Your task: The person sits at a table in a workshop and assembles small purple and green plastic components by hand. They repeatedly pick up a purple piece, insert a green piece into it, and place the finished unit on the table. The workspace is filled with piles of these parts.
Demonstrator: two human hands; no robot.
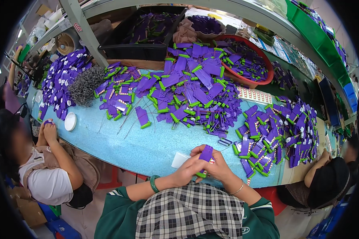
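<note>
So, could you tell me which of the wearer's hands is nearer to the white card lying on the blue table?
Left. The left hand lies right beside the white card, seemingly overlapping its edge. The right hand sits farther right, beyond the purple piece both hands hold.

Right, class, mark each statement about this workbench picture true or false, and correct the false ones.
1. Both hands hold one purple plastic piece. True: the left hand and right hand meet on it.
2. The table is red. False: it is light blue.
3. The left wrist wears a green bangle. True.
4. The red basin is empty. False: it holds purple and green pieces.
5. A white round lid lies on the table's left part. True.
</note>
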